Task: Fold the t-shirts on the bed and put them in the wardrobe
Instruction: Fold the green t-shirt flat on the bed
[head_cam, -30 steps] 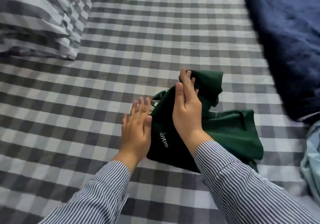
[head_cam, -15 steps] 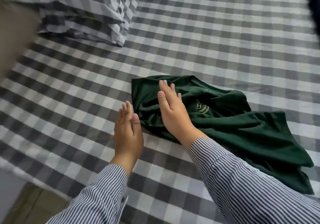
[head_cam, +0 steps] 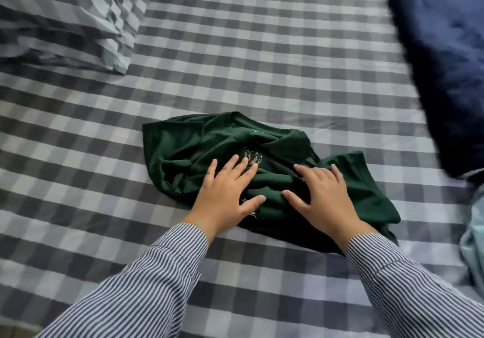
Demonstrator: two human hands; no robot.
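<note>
Both hands now lie flat on the shirt, where half a second ago the left one rested on the sheet beside it.

The left hand and right hand press spread, straight fingers onto the green t-shirt, gripping nothing. The shirt lies crumpled on the checked bed, in the near middle, its printed crest just beyond the left fingertips. Smoothing looks barely begun: no clean fold shows, and no wardrobe is in view. A pillow sits far left, a navy blanket far right.
</note>
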